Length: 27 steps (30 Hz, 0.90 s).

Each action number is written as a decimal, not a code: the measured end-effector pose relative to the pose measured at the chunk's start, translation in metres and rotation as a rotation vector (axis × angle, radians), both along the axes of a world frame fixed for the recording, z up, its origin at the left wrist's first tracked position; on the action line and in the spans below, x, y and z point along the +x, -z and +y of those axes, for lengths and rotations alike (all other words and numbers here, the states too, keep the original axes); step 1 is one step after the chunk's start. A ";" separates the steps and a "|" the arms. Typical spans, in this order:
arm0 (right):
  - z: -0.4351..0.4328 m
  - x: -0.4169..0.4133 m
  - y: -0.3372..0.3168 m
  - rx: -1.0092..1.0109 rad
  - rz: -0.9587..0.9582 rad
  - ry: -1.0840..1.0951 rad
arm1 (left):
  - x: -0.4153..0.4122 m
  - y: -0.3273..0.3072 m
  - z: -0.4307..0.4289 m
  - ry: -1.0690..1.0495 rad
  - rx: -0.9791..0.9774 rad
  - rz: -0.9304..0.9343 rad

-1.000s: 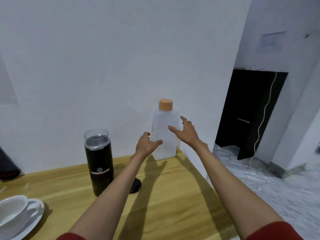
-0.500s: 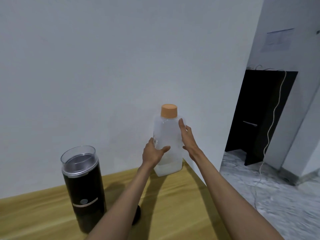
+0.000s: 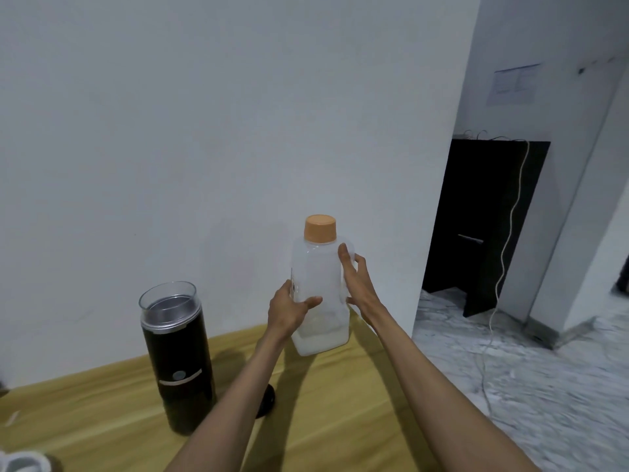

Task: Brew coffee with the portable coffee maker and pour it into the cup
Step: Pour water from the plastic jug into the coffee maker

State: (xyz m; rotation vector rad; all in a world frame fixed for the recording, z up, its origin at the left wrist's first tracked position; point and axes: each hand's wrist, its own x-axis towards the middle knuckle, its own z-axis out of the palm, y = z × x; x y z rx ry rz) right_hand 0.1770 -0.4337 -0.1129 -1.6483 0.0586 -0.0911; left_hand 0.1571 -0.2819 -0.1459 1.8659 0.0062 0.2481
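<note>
A translucent plastic water bottle [image 3: 318, 267] with an orange cap [image 3: 320, 228] stands at the far right corner of the wooden table [image 3: 340, 403], against the wall. My left hand [image 3: 287, 310] wraps its lower left side, thumb across the front. My right hand [image 3: 357, 282] lies flat against its right side, fingers pointing up. A little water sits in the bottle's bottom. The black portable coffee maker [image 3: 177, 366] with a clear open top stands to the left, untouched. A white cup [image 3: 22, 463] shows only at the bottom left corner.
A small black round lid [image 3: 267, 400] lies on the table by my left forearm. The table's right edge drops to a marble floor [image 3: 527, 386] with a white cable [image 3: 500, 277]. A black cabinet [image 3: 483, 226] stands beyond.
Both hands have closed in from near the bottle to holding it on both sides. The view has tilted up and shifted, so the cup has slid almost out of sight.
</note>
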 end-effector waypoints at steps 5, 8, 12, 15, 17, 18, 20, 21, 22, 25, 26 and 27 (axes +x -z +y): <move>0.005 -0.033 0.000 -0.022 0.010 -0.008 | -0.032 0.000 0.009 0.005 0.004 0.027; 0.005 -0.052 0.001 -0.054 0.008 -0.008 | -0.050 -0.002 0.014 0.021 0.029 0.041; 0.003 -0.075 0.000 -0.093 0.013 -0.027 | -0.072 -0.006 0.019 0.044 0.056 0.075; 0.000 -0.095 -0.002 -0.114 0.023 -0.054 | -0.088 -0.009 0.023 0.065 0.113 0.109; -0.004 -0.107 -0.005 -0.140 0.029 -0.077 | -0.095 -0.013 0.026 0.079 0.169 0.135; -0.005 -0.111 -0.008 -0.162 0.036 -0.089 | -0.097 -0.015 0.029 0.085 0.198 0.156; -0.010 -0.121 -0.014 -0.229 0.062 -0.124 | -0.104 -0.020 0.033 0.100 0.242 0.203; -0.013 -0.125 -0.018 -0.269 0.079 -0.149 | -0.105 -0.024 0.036 0.112 0.258 0.221; -0.015 -0.126 -0.023 -0.322 0.099 -0.173 | -0.106 -0.027 0.037 0.122 0.268 0.233; -0.019 -0.134 -0.050 -0.520 0.115 -0.197 | -0.111 -0.045 0.039 0.122 0.253 0.178; -0.018 -0.136 -0.061 -0.570 0.093 -0.186 | -0.112 -0.052 0.039 0.119 0.242 0.140; -0.016 -0.139 -0.075 -0.606 0.055 -0.170 | -0.112 -0.060 0.038 0.114 0.231 0.103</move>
